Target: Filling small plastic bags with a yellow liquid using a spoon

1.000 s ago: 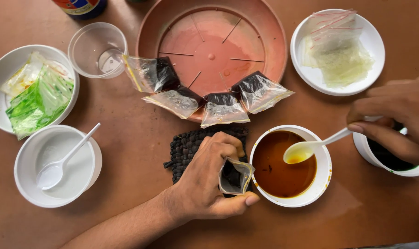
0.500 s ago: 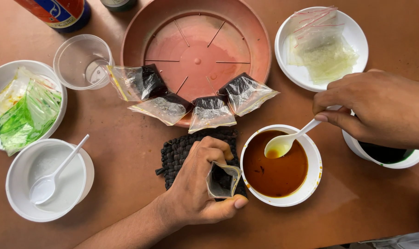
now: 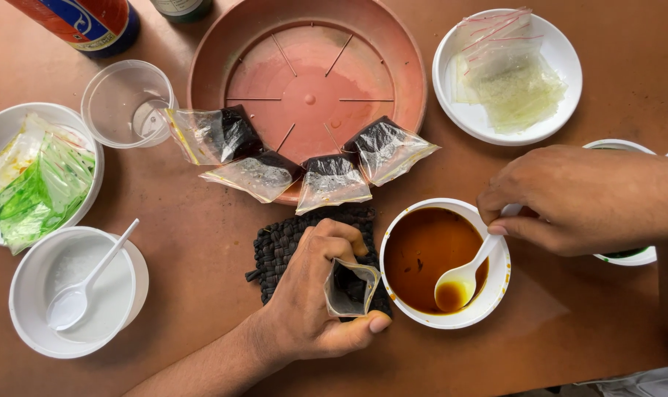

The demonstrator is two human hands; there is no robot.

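At a brown table (image 3: 201,242), the left hand (image 3: 315,294) pinches a small clear bag (image 3: 351,288) open at its mouth, holding it upright over a black woven mat (image 3: 279,246), just beside a white bowl (image 3: 499,283) of brown sauce. The right hand (image 3: 577,198) grips the handle of a white plastic spoon (image 3: 463,279), its scoop dipped in the sauce and filled with it. Behind, 4 filled bags (image 3: 330,180) (dark contents, clear plastic) lie along the rim of a round reddish tray (image 3: 407,66); a plate (image 3: 562,59) of empty bags sits to the right.
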